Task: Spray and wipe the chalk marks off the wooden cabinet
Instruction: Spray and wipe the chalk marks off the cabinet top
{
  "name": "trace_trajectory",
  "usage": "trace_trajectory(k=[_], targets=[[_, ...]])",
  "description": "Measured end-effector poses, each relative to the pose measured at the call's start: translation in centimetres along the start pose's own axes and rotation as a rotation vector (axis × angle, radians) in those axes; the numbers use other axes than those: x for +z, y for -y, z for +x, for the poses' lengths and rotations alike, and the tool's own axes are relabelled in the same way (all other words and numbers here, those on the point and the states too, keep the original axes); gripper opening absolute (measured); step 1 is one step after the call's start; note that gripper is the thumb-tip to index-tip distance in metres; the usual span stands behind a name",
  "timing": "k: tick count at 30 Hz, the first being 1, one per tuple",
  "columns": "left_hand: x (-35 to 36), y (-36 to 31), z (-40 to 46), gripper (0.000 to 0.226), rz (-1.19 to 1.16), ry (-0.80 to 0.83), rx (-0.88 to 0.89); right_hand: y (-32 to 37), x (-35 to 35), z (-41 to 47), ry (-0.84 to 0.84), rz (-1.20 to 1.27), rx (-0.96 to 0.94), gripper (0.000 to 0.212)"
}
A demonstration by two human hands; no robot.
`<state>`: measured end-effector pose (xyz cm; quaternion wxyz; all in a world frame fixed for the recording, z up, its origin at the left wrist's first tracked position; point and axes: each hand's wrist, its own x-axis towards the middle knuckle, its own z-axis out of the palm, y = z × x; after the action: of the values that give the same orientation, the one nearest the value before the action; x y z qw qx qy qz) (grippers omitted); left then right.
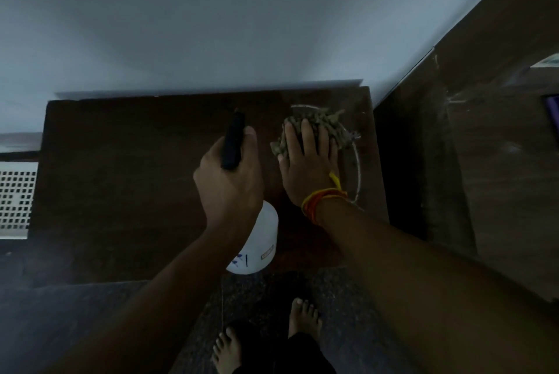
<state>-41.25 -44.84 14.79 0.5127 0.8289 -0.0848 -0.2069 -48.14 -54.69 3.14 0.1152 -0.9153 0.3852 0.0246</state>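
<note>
While the right hand (307, 158) presses flat, fingers straight, on a crumpled olive-green wiping cloth (314, 128) near the far right corner of the dark brown wooden cabinet top (136, 177), the left hand (228, 180) grips the black trigger head of a white plastic spray bottle (257, 240), held just above the surface beside it. A white chalk loop (358, 161) curves around the cloth and down past the right wrist, so much of the mark remains. To wipe well, I judge the palm should keep even pressure and sweep along the curved line rather than across it, turning the cloth to a clean face, with the nozzle aimed at the unwiped stretch nearer the front edge.
</note>
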Motion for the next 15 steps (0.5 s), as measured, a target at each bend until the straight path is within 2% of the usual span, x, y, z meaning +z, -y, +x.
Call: trace_trajectory(k=[5, 9, 15], targets=[[0.5, -0.7, 0.8, 0.032, -0.004, -0.036, -0.017, 0.3, -0.1, -0.8, -0.015, 0.005, 0.007, 0.061], [0.7, -1.5, 1.4, 0.027, -0.062, 0.005, -0.038, 0.1, 0.0, -1.8, -0.015, -0.005, -0.008, 0.061], [0.7, -1.4, 2.0, 0.024, -0.072, 0.016, -0.025, 0.4, -0.1, 4.6, -0.027, 0.028, -0.003, 0.062]])
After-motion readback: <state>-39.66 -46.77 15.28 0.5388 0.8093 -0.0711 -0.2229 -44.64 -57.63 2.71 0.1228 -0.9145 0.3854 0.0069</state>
